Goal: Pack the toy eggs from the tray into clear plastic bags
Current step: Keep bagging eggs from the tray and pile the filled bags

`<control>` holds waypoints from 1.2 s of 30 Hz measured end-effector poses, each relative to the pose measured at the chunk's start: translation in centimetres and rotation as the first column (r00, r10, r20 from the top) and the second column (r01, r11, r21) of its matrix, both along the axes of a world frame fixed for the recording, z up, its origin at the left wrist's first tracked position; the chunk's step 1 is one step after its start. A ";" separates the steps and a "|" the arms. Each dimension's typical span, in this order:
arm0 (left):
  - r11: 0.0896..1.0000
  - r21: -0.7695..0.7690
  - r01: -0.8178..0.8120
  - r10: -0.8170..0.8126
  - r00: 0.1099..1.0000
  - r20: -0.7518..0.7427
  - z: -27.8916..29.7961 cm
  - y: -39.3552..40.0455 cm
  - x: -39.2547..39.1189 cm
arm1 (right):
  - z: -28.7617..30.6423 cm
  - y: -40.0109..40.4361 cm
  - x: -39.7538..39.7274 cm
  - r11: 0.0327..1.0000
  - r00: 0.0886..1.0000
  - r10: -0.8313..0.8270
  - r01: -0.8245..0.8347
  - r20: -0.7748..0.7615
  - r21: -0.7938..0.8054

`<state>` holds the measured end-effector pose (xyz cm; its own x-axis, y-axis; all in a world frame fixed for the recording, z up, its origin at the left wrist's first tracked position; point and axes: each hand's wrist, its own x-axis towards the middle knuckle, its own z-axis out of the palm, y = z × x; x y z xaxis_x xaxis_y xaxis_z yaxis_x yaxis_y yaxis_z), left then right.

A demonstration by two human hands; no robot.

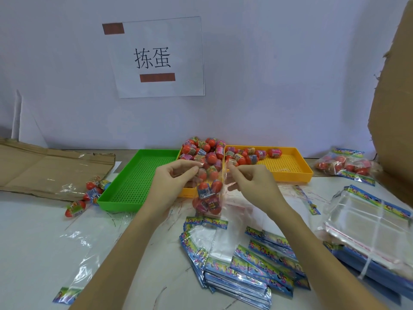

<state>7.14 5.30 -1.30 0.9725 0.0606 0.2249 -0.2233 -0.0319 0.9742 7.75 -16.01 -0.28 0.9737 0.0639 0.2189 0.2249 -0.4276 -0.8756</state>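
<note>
Head view: a white paper sign (156,57) on the wall reads "拣蛋" in black, with a brown strip above the characters and another below. The toy eggs carry printed wrap labels, too small to read here. Header cards on the stacked empty bags (245,265) show colourful lettering that is blurred.

Both hands are raised over the worktop (33,231), each pinching a top corner of one clear plastic bag (209,193). The left hand (172,182) has thumb and forefinger closed on the bag's left edge; the right hand (250,180) pinches the right edge the same way, so each grip is narrow and holding plastic. The bag hangs straight down between the two grips, with several red toy eggs (207,198) piled in its lower part, below the fingertips.

Just behind the grips sits the yellow tray (297,173), with a heap of loose eggs (205,151) at its left end. A green tray (125,198) lies touching it, to the left of the left grip. Farther left, a few eggs (93,189) lie on the worktop by flattened cardboard (44,166). Well right of the right grip lie filled bags (344,164) and a bound bundle of clear bags (366,224).
</note>
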 end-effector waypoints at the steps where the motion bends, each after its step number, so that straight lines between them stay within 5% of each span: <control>1: 1.000 0.008 -0.003 0.003 1.000 0.000 0.0 0.0 0.0 | 0.1 0.1 -0.1 0.999 1.000 0.007 -0.006 -0.029 0.044; 4: 1.000 0.015 -0.001 0.001 1.000 -0.003 -0.1 0.1 0.1 | 0.6 0.2 -0.1 0.972 0.984 0.075 -0.037 -0.160 0.231; 11: 0.999 -0.044 0.014 -0.015 0.999 -0.031 -0.1 0.2 0.1 | -0.4 -0.5 0.1 0.958 0.985 0.117 -0.079 -0.127 0.275; 17: 0.972 -0.141 0.187 -0.197 0.978 -0.064 0.0 0.1 0.3 | 0.0 -1.0 0.5 0.922 0.976 0.130 -0.054 -0.176 0.383; 24: 0.997 -0.071 0.017 -0.019 1.000 -0.021 -0.7 -0.5 0.3 | -0.1 -1.2 0.5 0.935 0.967 0.189 -0.124 -0.172 0.332; 31: 0.997 -0.076 0.013 -0.016 0.999 -0.049 -0.7 -0.2 0.3 | -0.4 -1.2 0.5 0.946 0.962 0.264 -0.243 -0.073 0.215; 36: 0.983 -0.185 0.016 -0.036 0.994 -0.106 -0.6 0.1 0.4 | -0.5 -1.2 0.7 0.962 0.985 0.165 -0.148 -0.055 0.231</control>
<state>7.51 5.43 -1.95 0.9923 0.0656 0.1053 -0.1143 0.1538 0.9815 8.49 -17.25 -0.81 0.9693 0.1741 0.1735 0.2049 -0.1821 -0.9617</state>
